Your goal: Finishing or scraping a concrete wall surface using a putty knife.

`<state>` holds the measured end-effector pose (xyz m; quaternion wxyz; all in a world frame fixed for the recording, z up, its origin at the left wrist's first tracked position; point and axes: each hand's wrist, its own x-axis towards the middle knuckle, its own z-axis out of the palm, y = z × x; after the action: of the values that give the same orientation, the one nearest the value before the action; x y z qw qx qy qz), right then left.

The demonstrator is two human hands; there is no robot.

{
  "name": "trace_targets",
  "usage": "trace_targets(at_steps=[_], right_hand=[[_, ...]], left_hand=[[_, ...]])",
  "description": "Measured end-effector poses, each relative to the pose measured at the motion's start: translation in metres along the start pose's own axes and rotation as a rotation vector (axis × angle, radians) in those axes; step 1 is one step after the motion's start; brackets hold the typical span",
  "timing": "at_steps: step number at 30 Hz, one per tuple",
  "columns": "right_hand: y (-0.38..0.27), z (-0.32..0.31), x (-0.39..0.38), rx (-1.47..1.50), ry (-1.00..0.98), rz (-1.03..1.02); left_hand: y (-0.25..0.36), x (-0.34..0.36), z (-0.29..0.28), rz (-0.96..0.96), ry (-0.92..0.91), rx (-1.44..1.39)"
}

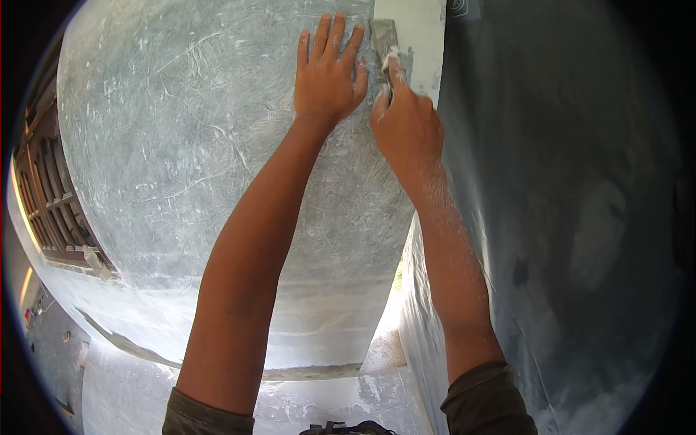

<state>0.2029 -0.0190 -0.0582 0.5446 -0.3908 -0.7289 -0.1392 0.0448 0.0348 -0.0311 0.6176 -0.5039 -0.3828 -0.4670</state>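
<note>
My left hand (326, 80) lies flat against a grey, streaked plaster wall (181, 130), its fingers spread and pointing up. Just right of it, my right hand (412, 119) grips a putty knife (384, 35) by the handle, with the index finger stretched along the tool. The blade rests on the wall near its right edge, where the grey surface meets a paler, whitish strip (428, 43). White paste clings to the blade and fingertips, and pale dust speckles my right forearm.
Dark plastic sheeting (551, 181) hangs along the right side, close to my right arm. A brown wooden louvred window (58, 188) is at the far left, with a small bottle (94, 259) by its sill. Below lies a pale, stained floor (312, 406).
</note>
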Motion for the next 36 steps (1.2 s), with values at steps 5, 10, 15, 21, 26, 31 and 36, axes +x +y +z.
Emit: trace_targets(at_steps=[5,10,15,21,26,31,36], right_hand=[[0.008,0.006,-0.003,0.009,0.011,-0.011],[0.003,0.004,0.003,0.008,0.041,-0.023],[0.009,0.009,-0.009,0.007,0.001,-0.009],[0.003,0.005,0.011,0.003,0.080,-0.048],[0.007,0.009,-0.006,-0.018,0.009,-0.018],[0.003,0.000,0.020,0.005,0.074,-0.042],[0.006,0.017,-0.017,-0.041,-0.009,-0.041]], left_hand=[[0.004,0.003,-0.001,0.004,0.010,-0.003],[0.003,0.002,0.000,0.008,0.019,-0.020],[0.003,0.001,-0.001,-0.007,0.009,-0.028],[0.002,0.002,0.001,0.005,0.025,-0.031],[0.004,0.000,-0.002,-0.008,0.035,-0.037],[0.009,0.003,-0.004,-0.014,0.030,-0.054],[-0.002,-0.003,-0.003,-0.008,0.041,-0.018]])
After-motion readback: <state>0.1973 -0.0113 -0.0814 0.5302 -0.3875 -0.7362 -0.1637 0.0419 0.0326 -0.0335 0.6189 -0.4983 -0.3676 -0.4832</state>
